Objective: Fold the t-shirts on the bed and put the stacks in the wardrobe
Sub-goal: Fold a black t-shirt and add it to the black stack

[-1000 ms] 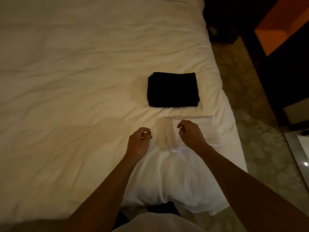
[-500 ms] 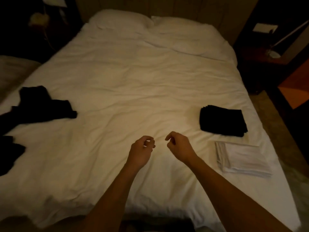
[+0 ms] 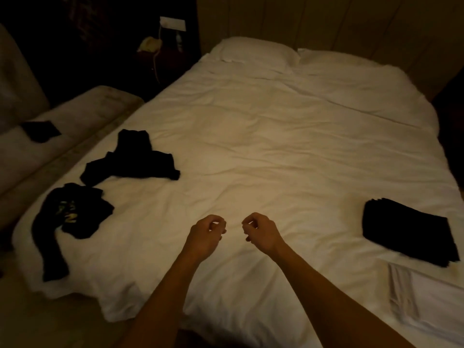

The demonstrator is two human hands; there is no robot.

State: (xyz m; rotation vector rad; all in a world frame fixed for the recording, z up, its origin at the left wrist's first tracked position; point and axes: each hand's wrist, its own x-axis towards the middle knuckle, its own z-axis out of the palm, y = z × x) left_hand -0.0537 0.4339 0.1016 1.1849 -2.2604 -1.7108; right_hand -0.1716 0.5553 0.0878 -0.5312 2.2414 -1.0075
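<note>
I have both hands hovering over the near middle of the bed [image 3: 288, 151], the left hand [image 3: 206, 234] and right hand [image 3: 261, 231] close together but apart, each with its fingers [image 3: 221, 226] curled loosely inward and pinching nothing. Around them the white cover is bare and rumpled, a broad open stretch that runs up to the two pillows [image 3: 253, 52] at the headboard. On my right, near the bed's edge, sits the folded black stack [image 3: 406, 232], and just in front of it, closer to the near right corner, the folded white stack [image 3: 426, 297], partly cut off by the frame. On my left, two unfolded black t-shirts lie crumpled: one farther up [image 3: 133, 159], and one with a coloured print [image 3: 72, 214] whose sleeve trails close to the bed's left edge. Beyond that edge stands a pale sofa [image 3: 75, 114] with a dark flat item [image 3: 41, 130] on its seat; I cannot tell what it is. A telephone [image 3: 149, 43] sits on the dim nightstand beyond.
</note>
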